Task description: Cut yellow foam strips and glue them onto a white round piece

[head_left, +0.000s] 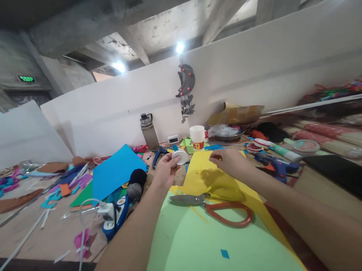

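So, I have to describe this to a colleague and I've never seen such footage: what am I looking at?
There's no machine: someone is working bare-handed. The single picture comes from a camera worn on their head, looking forward and down. The left hand holds a round white object. The right hand hovers over yellow paper; whether it holds anything is unclear. Scissors lie on pale green paper. A blue sheet lies to the left; a bottle stands farther back.

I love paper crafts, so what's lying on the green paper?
On the green paper lie scissors, a thin yellow strip and a small blue scrap. Whatever is directly beneath the scissors is covered and cannot be seen.
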{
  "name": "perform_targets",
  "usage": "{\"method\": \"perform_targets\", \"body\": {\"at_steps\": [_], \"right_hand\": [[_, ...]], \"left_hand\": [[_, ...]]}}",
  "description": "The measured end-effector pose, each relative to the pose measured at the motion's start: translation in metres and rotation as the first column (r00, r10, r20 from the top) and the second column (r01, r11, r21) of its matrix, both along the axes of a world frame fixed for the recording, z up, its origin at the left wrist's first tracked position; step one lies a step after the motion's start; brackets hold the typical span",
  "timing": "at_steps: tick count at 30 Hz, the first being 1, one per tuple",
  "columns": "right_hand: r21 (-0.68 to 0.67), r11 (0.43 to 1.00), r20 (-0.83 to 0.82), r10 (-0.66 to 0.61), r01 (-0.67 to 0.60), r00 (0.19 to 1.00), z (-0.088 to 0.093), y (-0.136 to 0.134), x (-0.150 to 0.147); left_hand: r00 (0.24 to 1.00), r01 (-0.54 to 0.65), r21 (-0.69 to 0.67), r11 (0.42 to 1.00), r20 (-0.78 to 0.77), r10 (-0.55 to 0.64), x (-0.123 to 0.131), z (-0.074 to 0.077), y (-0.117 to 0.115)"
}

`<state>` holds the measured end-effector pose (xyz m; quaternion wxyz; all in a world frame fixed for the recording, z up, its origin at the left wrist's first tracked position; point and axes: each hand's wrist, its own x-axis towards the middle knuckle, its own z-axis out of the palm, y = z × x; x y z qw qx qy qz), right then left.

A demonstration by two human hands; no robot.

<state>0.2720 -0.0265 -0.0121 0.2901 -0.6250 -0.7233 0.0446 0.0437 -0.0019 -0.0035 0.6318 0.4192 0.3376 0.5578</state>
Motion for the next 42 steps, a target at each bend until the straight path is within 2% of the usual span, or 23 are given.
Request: {"method": "perform_targets", "body": {"at_steps": [5,16,21,26,34,37,42], "right_hand": [[0.023,1.0,-0.027,-0.015,0.015,1.0,-0.002,0.004,0.005],[0.073,0.993,-0.112,-0.085,0.094,0.99,0.008,-0.001,0.009],[0.051,0.996,-0.411,-0.048,0.075,0.91,0.001,0.002,0.005],[0.004,1.0,-0.465,-0.024,0.029,0.885,-0.003,0.009,-0.01],[-0.036,0.998,-0.439,0.027,-0.048,0.898,0.019,0.001,-0.032],[-0.014,1.0,-0.407,0.001,-0.007,0.914,0.031,-0.006,-0.018],[0.045,0.985,-0.396,-0.136,0.167,0.908,0.054,-0.017,0.03]], "left_hand": [[0.999,-0.044,-0.01,0.999,-0.024,0.044,0.001,-0.005,0.001],[0.991,-0.135,-0.137,0.981,0.006,0.137,0.003,-0.01,0.005],[0.986,-0.158,-0.152,0.976,0.029,0.165,0.004,-0.007,0.009],[0.986,-0.152,-0.174,0.973,0.046,0.162,-0.001,-0.008,0.014],[0.994,-0.087,-0.21,0.974,0.05,0.099,-0.001,-0.012,0.013],[0.993,-0.085,-0.209,0.974,0.065,0.101,0.0,-0.011,0.012],[0.99,-0.088,-0.206,0.975,0.088,0.108,0.0,-0.01,0.014]]}}
